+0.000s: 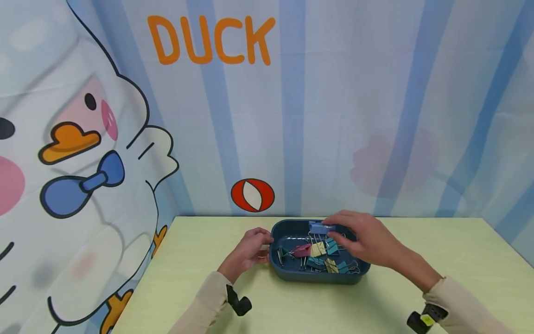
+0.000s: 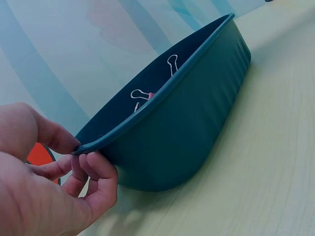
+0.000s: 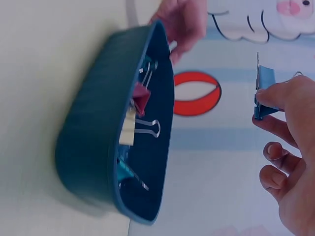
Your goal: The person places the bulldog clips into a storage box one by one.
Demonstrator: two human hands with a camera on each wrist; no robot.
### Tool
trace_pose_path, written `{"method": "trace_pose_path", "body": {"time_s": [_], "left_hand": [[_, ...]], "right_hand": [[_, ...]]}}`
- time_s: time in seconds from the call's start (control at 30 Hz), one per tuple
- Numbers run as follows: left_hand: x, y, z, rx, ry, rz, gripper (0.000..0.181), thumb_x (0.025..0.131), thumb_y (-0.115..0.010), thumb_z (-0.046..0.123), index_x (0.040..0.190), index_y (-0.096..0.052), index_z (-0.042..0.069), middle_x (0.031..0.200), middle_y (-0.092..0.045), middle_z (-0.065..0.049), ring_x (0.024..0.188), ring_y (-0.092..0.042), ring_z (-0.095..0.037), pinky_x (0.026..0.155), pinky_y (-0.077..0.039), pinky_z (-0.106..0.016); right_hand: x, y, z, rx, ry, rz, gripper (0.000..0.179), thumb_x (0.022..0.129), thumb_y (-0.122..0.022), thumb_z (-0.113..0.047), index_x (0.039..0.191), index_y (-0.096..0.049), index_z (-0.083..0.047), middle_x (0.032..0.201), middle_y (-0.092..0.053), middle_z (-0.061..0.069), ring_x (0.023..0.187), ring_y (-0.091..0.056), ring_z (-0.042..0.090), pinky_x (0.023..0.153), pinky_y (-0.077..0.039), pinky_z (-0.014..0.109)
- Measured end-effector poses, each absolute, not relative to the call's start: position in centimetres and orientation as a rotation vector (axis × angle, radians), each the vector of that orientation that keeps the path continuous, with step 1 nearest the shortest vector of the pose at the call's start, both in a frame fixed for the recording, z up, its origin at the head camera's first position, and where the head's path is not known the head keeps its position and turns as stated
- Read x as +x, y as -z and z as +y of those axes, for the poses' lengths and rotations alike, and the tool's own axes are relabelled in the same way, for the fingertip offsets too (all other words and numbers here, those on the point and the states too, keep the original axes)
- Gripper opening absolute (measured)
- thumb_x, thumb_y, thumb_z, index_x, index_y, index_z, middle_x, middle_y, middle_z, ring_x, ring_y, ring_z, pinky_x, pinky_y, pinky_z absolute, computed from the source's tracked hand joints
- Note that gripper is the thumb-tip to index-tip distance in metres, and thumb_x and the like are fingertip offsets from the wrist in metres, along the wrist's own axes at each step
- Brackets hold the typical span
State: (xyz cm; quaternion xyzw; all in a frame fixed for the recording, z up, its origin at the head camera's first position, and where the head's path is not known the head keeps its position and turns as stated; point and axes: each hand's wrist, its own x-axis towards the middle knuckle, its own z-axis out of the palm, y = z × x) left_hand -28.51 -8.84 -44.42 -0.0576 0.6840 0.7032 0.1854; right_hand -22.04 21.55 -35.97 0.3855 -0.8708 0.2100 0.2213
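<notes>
A dark teal plastic bin [image 1: 317, 277] stands on the table, with several binder clips in pink, cream and teal inside. My left hand [image 1: 250, 248] grips the bin's left end; in the left wrist view its thumb and fingers pinch the rim [image 2: 142, 115]. Above the bin, my right hand [image 1: 365, 236] pinches a blue binder clip [image 3: 266, 81] between thumb and index finger, its other fingers curled loosely below. That clip is raised over the bin's far side in the head view. Among the clips in the bin are a pink one [image 1: 301, 251] and a cream one [image 1: 318, 249].
The pale yellow table [image 1: 200, 260] runs back to a striped blue cloth backdrop [image 1: 258, 116]. A printed duck [image 1: 79, 162] fills the left side. Each wrist wears a small black camera, such as the left one [image 1: 239, 304].
</notes>
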Motion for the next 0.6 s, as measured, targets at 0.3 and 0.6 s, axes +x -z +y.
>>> {"method": "trace_pose_path", "body": {"time_s": [0.3,0.6], "left_hand": [[-28.6,44.6,-8.7,-0.16,-1.981,1.927,0.026,0.1,-0.057,0.008,0.125,-0.055,-0.001,0.107,-0.058,-0.015,0.075,-0.054,-0.022,0.063,-0.052,-0.028],[-28.4,44.7,-8.6,-0.161,-1.984,1.922,0.024,0.1,-0.057,0.008,0.122,-0.056,0.0,0.106,-0.059,-0.014,0.075,-0.055,-0.022,0.063,-0.053,-0.027]], "right_hand": [[-23.4,36.3,23.2,0.972,-0.635,-2.436,0.032,0.094,-0.077,-0.016,0.125,-0.073,-0.015,0.112,-0.072,-0.004,0.061,-0.041,0.002,0.056,-0.039,0.024],[-23.2,37.2,24.3,0.881,-0.657,-2.593,0.067,0.089,-0.08,-0.043,0.148,-0.057,-0.02,0.136,-0.062,0.005,0.063,-0.045,0.002,0.056,-0.042,0.026]]}}
